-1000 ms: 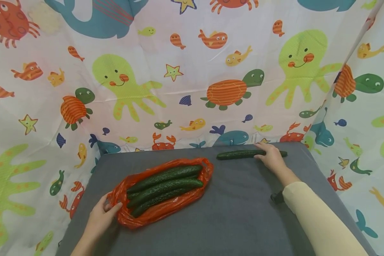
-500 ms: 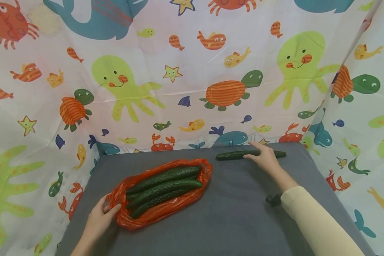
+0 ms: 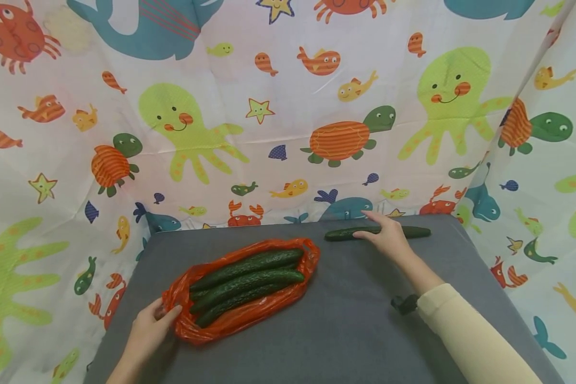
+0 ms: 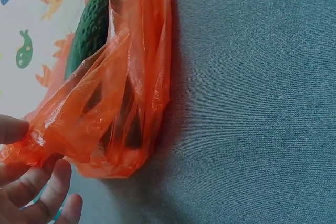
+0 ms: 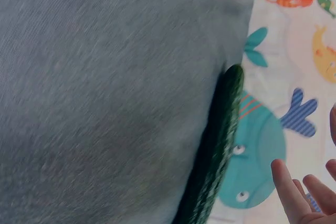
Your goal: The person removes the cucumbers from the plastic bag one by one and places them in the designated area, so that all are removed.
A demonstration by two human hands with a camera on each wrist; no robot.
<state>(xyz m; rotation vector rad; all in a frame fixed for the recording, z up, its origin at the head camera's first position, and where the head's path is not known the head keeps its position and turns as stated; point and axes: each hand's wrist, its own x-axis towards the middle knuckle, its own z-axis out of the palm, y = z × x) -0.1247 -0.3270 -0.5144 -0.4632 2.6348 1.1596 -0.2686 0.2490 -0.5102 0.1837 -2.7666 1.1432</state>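
An orange-red plastic bag [image 3: 254,316] lies spread on the left of the table with several dark green cucumbers [image 3: 249,280] in its opening. My left hand [image 3: 145,330] pinches the near left end of the bag; in the left wrist view, thumb and fingers [image 4: 55,190] gather the thin plastic [image 4: 63,124]. Along the back edge rests a single cucumber [image 3: 416,232], apart from the bag. Over its middle is my right hand [image 3: 389,237], thumb and fingers spread apart. The right wrist view has this cucumber [image 5: 212,150] beside the extended fingers [image 5: 287,187], with a gap between them.
A grey cloth-covered table [image 3: 326,330] carries everything. Right behind its back edge hangs a white curtain [image 3: 288,128] printed with sea animals, which continues along both sides. A small dark device [image 3: 404,304] sits at the right wrist, close above the cloth.
My right hand has shifted left along the lone cucumber, its fingers staying spread, and the cucumber has stayed put. The left hand and bag have not visibly moved.
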